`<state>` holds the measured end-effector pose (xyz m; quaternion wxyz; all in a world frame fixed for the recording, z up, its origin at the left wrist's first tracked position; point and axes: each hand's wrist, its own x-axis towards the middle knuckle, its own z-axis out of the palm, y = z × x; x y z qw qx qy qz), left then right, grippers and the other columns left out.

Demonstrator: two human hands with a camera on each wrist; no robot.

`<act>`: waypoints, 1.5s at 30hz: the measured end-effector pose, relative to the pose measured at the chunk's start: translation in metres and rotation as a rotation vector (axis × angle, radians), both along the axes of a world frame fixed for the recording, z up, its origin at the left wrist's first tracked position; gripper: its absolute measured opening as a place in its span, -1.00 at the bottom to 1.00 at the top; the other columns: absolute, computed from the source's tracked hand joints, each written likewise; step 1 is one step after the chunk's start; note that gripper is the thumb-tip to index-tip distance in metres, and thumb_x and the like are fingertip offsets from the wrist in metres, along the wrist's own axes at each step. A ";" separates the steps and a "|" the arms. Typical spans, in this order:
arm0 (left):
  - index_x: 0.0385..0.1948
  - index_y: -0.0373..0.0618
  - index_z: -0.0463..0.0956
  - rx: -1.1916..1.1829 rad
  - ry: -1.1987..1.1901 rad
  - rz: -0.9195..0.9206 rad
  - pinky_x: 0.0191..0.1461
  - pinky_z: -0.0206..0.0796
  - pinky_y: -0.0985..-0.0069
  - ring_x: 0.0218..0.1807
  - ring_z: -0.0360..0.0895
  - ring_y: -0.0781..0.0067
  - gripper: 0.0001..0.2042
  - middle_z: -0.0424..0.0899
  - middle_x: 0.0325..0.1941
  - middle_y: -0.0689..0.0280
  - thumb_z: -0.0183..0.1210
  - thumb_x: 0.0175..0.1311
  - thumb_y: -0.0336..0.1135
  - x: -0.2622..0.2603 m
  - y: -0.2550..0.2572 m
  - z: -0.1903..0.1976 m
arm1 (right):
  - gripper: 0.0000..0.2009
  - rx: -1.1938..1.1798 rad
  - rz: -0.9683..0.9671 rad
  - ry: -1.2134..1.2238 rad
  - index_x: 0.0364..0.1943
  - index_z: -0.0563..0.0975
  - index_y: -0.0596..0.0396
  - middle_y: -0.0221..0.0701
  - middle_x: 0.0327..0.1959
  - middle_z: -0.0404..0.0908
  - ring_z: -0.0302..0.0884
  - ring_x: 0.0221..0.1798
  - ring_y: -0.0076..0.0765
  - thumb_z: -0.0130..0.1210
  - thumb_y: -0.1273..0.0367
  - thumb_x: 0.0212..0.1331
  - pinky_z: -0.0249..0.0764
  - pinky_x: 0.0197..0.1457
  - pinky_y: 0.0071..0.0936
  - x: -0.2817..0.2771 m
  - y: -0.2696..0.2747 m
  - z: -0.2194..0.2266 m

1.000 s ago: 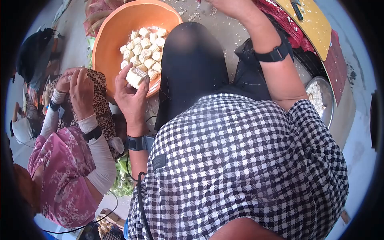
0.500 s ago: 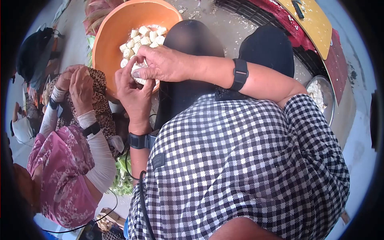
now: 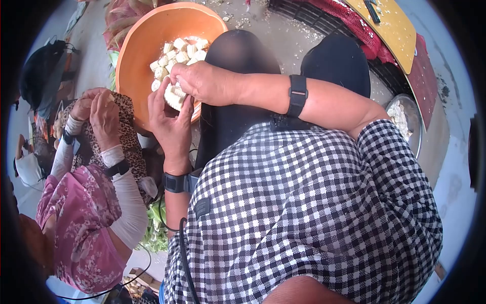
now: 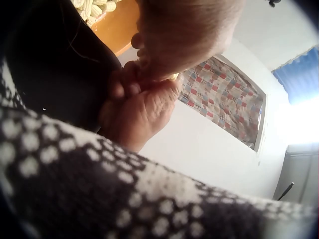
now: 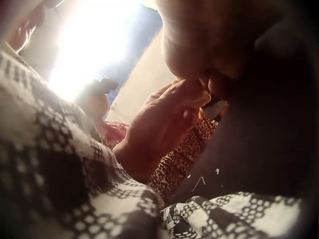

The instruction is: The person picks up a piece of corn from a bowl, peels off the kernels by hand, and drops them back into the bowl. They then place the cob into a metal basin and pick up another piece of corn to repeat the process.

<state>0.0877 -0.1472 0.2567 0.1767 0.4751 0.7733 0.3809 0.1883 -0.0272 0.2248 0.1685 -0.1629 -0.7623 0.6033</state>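
In the head view, my left hand (image 3: 171,130) grips a short piece of pale corn cob (image 3: 174,97), thumb on one side and fingers on the other. My right hand (image 3: 208,83) reaches across from the right, its curled fingers at the top of that piece. Both hands meet over the near edge of an orange basin (image 3: 124,66). Inside it lie several similar corn cob pieces (image 3: 168,60). In the wrist views the hands overlap and mostly hide the cob; what the right fingertips do there is hidden.
Another person (image 3: 83,218) sits close on the left, hands (image 3: 103,119) raised together. To the right are a metal bowl (image 3: 416,126) of pale pieces, a yellow board (image 3: 392,30) bearing a black-handled tool (image 3: 372,11), and a black crate (image 3: 304,17) with red netting. Pale bits litter the floor.
My right hand has come from the floor at the far right over to the cob, and has turned, covering its thumb. The left hand keeps hold of the cob in nearly the same place.
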 end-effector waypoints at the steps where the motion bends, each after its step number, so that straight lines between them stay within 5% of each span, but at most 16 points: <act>1: 0.07 -0.14 0.44 0.048 -0.050 0.008 -0.27 0.26 0.74 -0.33 0.38 0.71 -0.51 0.45 -0.17 0.39 0.31 0.00 -0.49 0.000 0.000 -0.004 | -0.81 0.004 -0.010 0.012 -0.19 0.35 0.15 -0.10 -0.43 0.49 0.49 -0.33 -0.04 -0.18 0.30 0.32 0.39 -0.24 -0.27 -0.001 0.000 -0.002; 7: 0.06 -0.14 0.45 0.106 -0.001 -0.004 -0.35 0.21 0.70 -0.34 0.34 0.64 -0.49 0.40 -0.21 0.37 0.33 -0.04 -0.47 0.004 0.008 0.009 | -0.70 -0.068 -0.065 0.193 -0.21 0.41 0.15 -0.13 -0.36 0.50 0.49 -0.24 -0.14 -0.17 0.18 0.33 0.39 -0.12 -0.34 -0.009 0.006 -0.015; 11: 0.07 -0.15 0.44 0.185 0.036 -0.077 -0.35 0.24 0.70 -0.33 0.36 0.63 -0.47 0.40 -0.19 0.35 0.34 -0.05 -0.46 -0.002 0.010 -0.001 | -0.55 -0.193 -0.007 0.058 -0.22 0.43 0.18 -0.23 -0.36 0.52 0.49 -0.22 -0.28 -0.15 0.00 0.30 0.39 -0.12 -0.39 -0.006 0.008 -0.004; 13: 0.08 -0.21 0.42 0.112 -0.019 -0.048 -0.10 0.30 0.61 -0.13 0.43 0.51 -0.48 0.44 -0.10 0.31 0.32 -0.01 -0.47 0.006 0.012 0.010 | -0.49 -0.151 0.017 0.018 -0.23 0.42 0.19 -0.27 -0.37 0.52 0.48 -0.23 -0.35 -0.14 -0.07 0.27 0.39 -0.13 -0.41 -0.007 0.008 -0.004; 17: 0.07 -0.25 0.41 0.046 0.011 -0.016 0.02 0.33 0.57 -0.03 0.47 0.45 -0.49 0.47 -0.06 0.27 0.31 0.00 -0.47 0.008 0.011 0.012 | -0.53 -0.170 0.016 0.070 -0.24 0.41 0.19 -0.28 -0.40 0.49 0.47 -0.29 -0.34 -0.16 -0.02 0.30 0.41 -0.18 -0.41 -0.009 0.009 -0.008; 29: 0.04 -0.18 0.45 -0.031 0.100 -0.008 -0.22 0.28 0.67 -0.22 0.43 0.58 -0.50 0.50 -0.17 0.37 0.33 -0.05 -0.46 0.008 0.004 0.009 | -0.75 -0.101 0.019 0.067 -0.26 0.36 0.18 -0.23 -0.51 0.46 0.44 -0.42 -0.27 -0.15 0.24 0.31 0.42 -0.30 -0.38 -0.010 0.004 -0.014; 34: 0.06 -0.16 0.44 0.043 0.079 -0.038 -0.18 0.30 0.69 -0.15 0.45 0.58 -0.51 0.49 -0.10 0.35 0.32 -0.01 -0.48 0.008 0.005 0.004 | -0.75 0.000 -0.047 0.176 -0.17 0.38 0.17 -0.20 -0.53 0.45 0.44 -0.43 -0.23 -0.17 0.25 0.30 0.42 -0.30 -0.37 -0.013 0.006 -0.024; 37: 0.07 -0.16 0.43 0.105 0.050 -0.066 -0.13 0.32 0.67 -0.10 0.45 0.57 -0.50 0.48 -0.05 0.31 0.30 0.01 -0.51 0.009 0.007 0.002 | -0.73 0.027 -0.088 0.234 -0.15 0.41 0.15 -0.29 -0.53 0.45 0.44 -0.42 -0.32 -0.17 0.23 0.31 0.41 -0.33 -0.42 -0.014 0.007 -0.028; 43: 0.10 -0.19 0.38 0.049 0.002 -0.055 -0.05 0.37 0.62 -0.04 0.46 0.55 -0.48 0.45 0.01 0.29 0.28 0.02 -0.55 0.009 0.008 0.010 | -0.72 -0.585 0.051 0.087 -0.16 0.44 0.07 -0.51 -0.53 0.39 0.33 -0.53 -0.65 -0.15 0.17 0.34 0.32 -0.51 -0.62 -0.001 0.014 -0.006; 45: 0.13 -0.22 0.33 0.044 -0.088 -0.043 -0.06 0.38 0.62 -0.05 0.47 0.56 -0.46 0.46 0.00 0.28 0.27 0.04 -0.55 0.010 0.007 0.010 | -0.74 -0.323 0.022 0.151 -0.16 0.43 0.05 -0.53 -0.54 0.37 0.27 -0.58 -0.68 -0.15 0.18 0.34 0.28 -0.55 -0.64 -0.007 0.011 -0.014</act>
